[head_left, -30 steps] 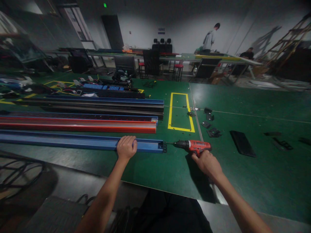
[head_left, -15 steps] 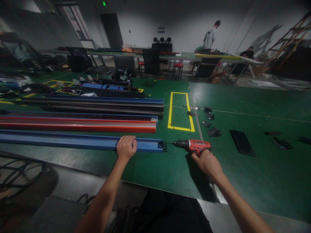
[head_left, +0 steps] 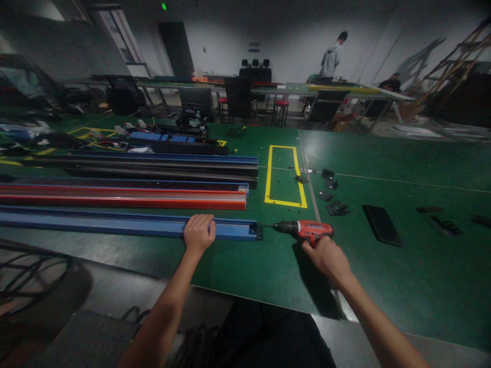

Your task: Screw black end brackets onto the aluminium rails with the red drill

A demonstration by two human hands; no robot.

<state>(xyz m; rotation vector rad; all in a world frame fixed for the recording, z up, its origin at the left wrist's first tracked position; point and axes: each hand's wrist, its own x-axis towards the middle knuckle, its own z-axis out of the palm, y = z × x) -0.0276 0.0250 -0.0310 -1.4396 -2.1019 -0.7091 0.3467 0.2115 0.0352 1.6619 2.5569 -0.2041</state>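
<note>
A long blue metal profile [head_left: 126, 224] lies along the near side of the table, a black end cap [head_left: 260, 234] at its right end. My left hand [head_left: 199, 233] is closed over the profile, a short way in from that end. In my right hand [head_left: 328, 258] is a red and black cordless drill [head_left: 312, 230], gripped by its handle and lying level, pointing left. Its long thin bit [head_left: 267, 225] reaches the end cap; whether a screw sits at its tip is too small to tell.
Red profiles [head_left: 123, 198] and black profiles [head_left: 164, 168] lie behind the blue one. Right of the yellow tape rectangle [head_left: 269, 176] are several small black parts [head_left: 337, 208] and a dark flat slab [head_left: 382, 225]. A person [head_left: 330, 59] stands at a far table.
</note>
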